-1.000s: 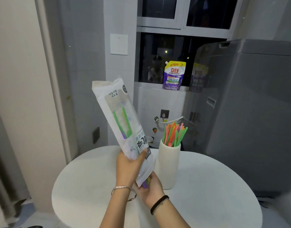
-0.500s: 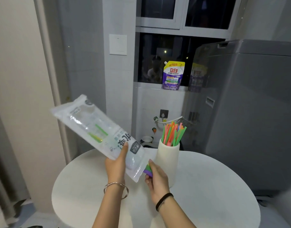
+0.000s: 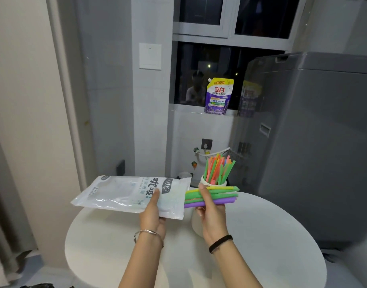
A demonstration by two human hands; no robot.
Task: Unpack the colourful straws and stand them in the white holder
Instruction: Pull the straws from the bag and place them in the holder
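Note:
My left hand (image 3: 152, 215) holds a clear plastic straw packet (image 3: 124, 195) flat and horizontal above the round white table (image 3: 107, 246), its open end pointing right. My right hand (image 3: 209, 213) grips a small bundle of green, yellow and purple straws (image 3: 220, 195) that lies sideways, its left ends at the packet's mouth. Behind that hand stands the white holder (image 3: 196, 224), partly hidden, with several orange, green and blue straws (image 3: 216, 170) standing upright in it.
A grey washing machine (image 3: 315, 146) stands close on the right of the table. A purple detergent pouch (image 3: 218, 96) sits on the window sill behind. A wall and door frame lie to the left.
The packet swung down from upright to horizontal. My right hand drew a bundle of straws out of its open end toward the right.

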